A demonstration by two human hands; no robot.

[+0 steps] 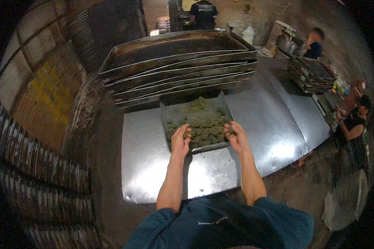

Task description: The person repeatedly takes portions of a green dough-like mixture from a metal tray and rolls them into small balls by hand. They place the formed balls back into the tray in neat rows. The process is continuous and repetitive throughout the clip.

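Note:
A shallow metal tray [227, 103] lies on the table before me. Many lumps of green, dough-like stuff [205, 132] fill its nearer half, with a looser heap farther back. Over the tray's near left part is my left hand [181, 139], fingers loosely bent and apart. My right hand [237, 137] is above the near right edge, its fingers spread and slightly curled. Nothing shows in either palm. Whether the fingertips touch the lumps I cannot tell.
A tall stack of dark baking trays [178, 68] stands just beyond the tray. The shiny metal table [270, 108] stretches to the right, with smaller stacked pans [311, 74] on it. Racks [41, 178] line the left. Other people [353, 124] are at the right and far end.

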